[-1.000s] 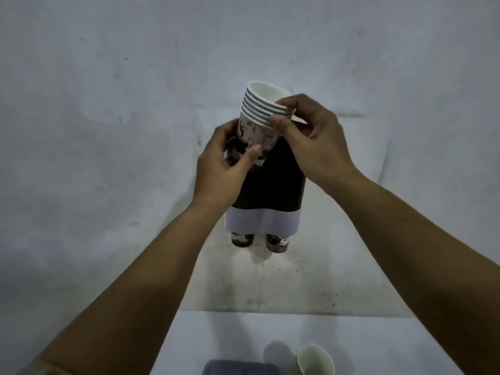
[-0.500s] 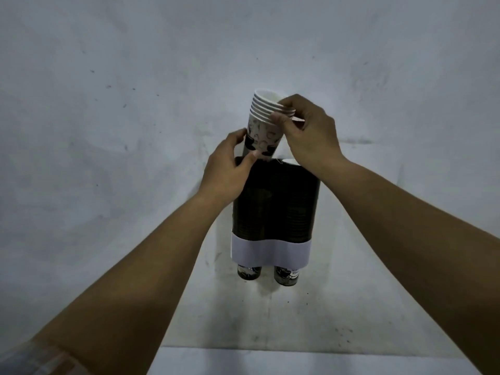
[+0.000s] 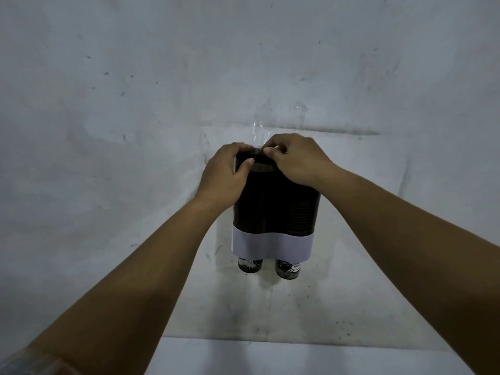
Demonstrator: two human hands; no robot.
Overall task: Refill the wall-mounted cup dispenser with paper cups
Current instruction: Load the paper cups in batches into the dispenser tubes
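The wall-mounted cup dispenser (image 3: 273, 212) is a dark twin tube with a white band (image 3: 272, 246) across its lower part. One paper cup bottom (image 3: 250, 266) pokes out below the left tube and another paper cup bottom (image 3: 288, 270) below the right. Stacked cup rims show faintly through the dark walls. My left hand (image 3: 224, 177) wraps the top of the left tube, thumb on its open rim. My right hand (image 3: 297, 161) pinches the back of that rim, where a clear plastic flap (image 3: 259, 133) rises. The held stack of cups is no longer in sight.
The stained grey-white wall (image 3: 135, 131) fills the view all around the dispenser. A pale flat surface (image 3: 297, 358) runs along the bottom edge below it.
The stack of cups that both hands held above the left tube has gone down into it. Both hands have dropped onto the tube's top rim.
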